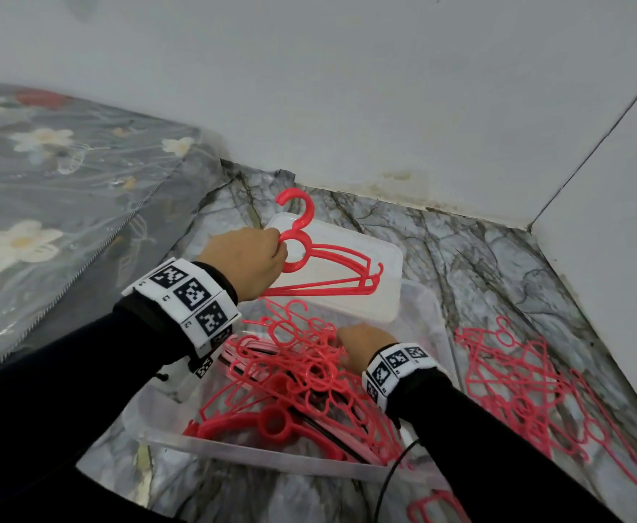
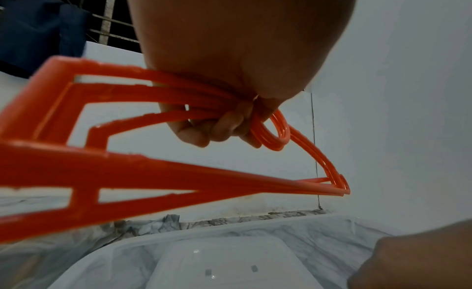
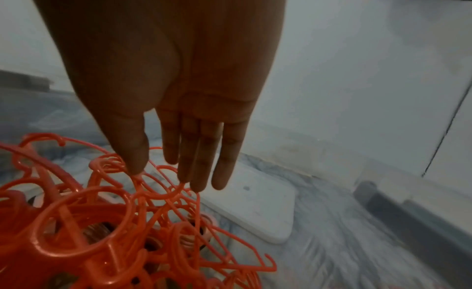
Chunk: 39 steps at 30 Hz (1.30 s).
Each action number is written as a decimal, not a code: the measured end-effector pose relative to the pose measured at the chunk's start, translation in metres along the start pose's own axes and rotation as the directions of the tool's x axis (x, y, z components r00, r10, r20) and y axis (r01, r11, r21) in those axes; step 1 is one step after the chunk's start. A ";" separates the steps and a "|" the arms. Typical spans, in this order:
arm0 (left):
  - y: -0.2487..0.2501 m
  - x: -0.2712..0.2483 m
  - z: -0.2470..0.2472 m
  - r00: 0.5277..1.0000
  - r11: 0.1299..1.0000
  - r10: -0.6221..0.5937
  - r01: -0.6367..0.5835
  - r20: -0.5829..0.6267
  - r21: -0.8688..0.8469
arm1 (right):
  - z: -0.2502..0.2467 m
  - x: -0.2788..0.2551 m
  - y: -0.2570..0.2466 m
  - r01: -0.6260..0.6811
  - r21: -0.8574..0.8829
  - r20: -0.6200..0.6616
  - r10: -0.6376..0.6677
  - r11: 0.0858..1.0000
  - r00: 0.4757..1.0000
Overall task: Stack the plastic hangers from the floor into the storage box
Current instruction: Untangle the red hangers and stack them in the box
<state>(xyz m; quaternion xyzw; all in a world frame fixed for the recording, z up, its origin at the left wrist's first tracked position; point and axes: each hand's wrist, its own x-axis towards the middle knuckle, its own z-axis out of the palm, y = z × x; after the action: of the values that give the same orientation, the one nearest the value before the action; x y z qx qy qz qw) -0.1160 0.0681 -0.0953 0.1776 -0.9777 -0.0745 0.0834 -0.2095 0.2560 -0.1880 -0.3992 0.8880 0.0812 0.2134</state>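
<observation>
Head view: left hand gripped aligned hanger bundle by its rings for neat stacking; right hand, fingers straight, steadied hangers in storage box.

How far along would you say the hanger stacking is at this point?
Partly done. Many hangers already lie in the storage box. The left hand grips a small bunch of hangers, the right hand touches the boxed pile, and a floor heap remains.

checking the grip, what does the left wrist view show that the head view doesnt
Only the left wrist view shows the fingers curled round the rings of the held hangers from below. Only the head view shows the storage box of hangers, the loose pile on the floor and the right hand. Both show the left hand and the white lid.
</observation>
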 end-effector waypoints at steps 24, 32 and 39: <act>-0.003 0.004 -0.005 0.999 0.997 -0.033 0.032 -0.025 -0.064 | -0.052 -0.010 -0.001 0.138 0.321 -0.032 -0.135 0.937 0.990; -0.005 0.002 -0.009 0.999 0.996 -0.034 0.036 0.027 -0.080 | -0.091 -0.059 0.008 0.342 0.516 -0.455 -0.087 0.786 0.886; 0.001 0.002 -0.014 0.998 0.987 0.060 -0.055 0.034 -0.152 | -0.104 -0.082 0.013 0.410 0.439 -0.659 -0.024 0.799 0.752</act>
<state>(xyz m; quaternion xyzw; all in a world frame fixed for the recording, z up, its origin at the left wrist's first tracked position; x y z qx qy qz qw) -0.1154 0.0667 -0.0814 0.1411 -0.9754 -0.1493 0.0799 -0.2030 0.2873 -0.0591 -0.4277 0.8350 -0.3454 0.0229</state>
